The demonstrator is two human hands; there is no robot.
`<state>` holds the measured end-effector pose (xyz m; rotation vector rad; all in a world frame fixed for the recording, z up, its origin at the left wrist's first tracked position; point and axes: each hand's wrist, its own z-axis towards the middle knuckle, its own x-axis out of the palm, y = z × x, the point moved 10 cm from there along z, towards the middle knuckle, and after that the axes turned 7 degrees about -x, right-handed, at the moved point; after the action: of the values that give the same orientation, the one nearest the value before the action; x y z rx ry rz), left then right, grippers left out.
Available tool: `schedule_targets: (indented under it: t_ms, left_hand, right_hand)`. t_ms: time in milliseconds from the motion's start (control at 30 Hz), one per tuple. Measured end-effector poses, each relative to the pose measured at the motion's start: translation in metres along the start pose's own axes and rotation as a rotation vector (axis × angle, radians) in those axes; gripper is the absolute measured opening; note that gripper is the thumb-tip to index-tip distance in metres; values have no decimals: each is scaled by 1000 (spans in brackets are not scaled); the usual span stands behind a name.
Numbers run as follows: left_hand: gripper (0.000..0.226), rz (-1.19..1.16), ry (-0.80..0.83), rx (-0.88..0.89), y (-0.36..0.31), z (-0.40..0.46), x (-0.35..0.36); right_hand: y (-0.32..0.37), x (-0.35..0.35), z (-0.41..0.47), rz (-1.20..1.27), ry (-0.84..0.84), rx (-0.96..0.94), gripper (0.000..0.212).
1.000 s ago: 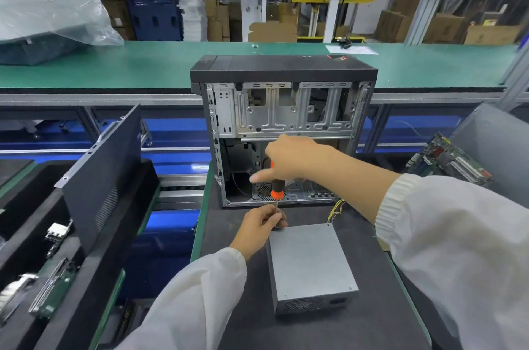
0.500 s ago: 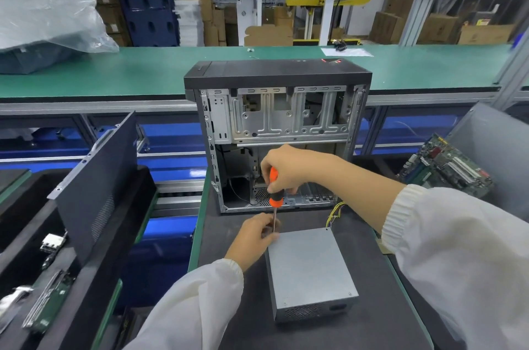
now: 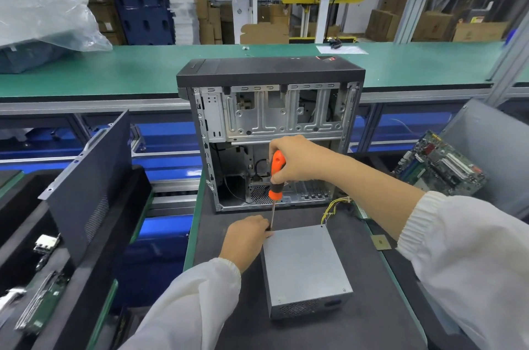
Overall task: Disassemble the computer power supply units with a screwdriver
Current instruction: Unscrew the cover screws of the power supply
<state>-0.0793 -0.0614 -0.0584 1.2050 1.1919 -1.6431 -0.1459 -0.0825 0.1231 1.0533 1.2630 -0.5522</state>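
Observation:
A grey metal power supply unit lies flat on the dark mat, its yellow wires trailing from the far end. My right hand grips the orange and black handle of a screwdriver held upright, tip down at the unit's far left corner. My left hand rests on the mat against that corner, its fingertips at the screwdriver's shaft near the tip. Whether they pinch the shaft is hidden.
An open, gutted computer case stands upright just behind the unit. A dark side panel leans in a bin at the left. A green motherboard lies in a grey bin at the right. A green conveyor runs behind.
The right hand and screwdriver shifted slightly right and the handle now shows more clearly. The left hand stays at the unit's far left corner.

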Motion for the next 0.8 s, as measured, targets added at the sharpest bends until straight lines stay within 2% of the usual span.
schedule_targets:
  t_ms: [133, 233, 300, 567, 700, 733, 800]
  left_hand:
    - [22, 322, -87, 180, -19, -6, -3]
    - [39, 393, -16, 238, -22, -4, 14]
    - [46, 442, -31, 244, -24, -2, 14]
    - [49, 663, -16, 373, -39, -1, 17]
    - [34, 453, 50, 244, -26, 7, 11]
    - [29, 325, 66, 186, -19, 8, 8]
    - [22, -85, 125, 36, 1, 6, 7]
  right_hand:
    - [-7, -11, -4, 29, -74, 25, 32]
    - [-9, -12, -7, 21, -69, 28, 33]
    - [-10, -11, -7, 23, -65, 30, 34]
    - [-12, -8, -5, -24, -45, 48, 37]
    - [-9, -6, -2, 4, -49, 32, 35]
    - [-8, -5, -1, 11, -50, 30, 35]
    - [-7, -3, 1, 33, -52, 30, 34]
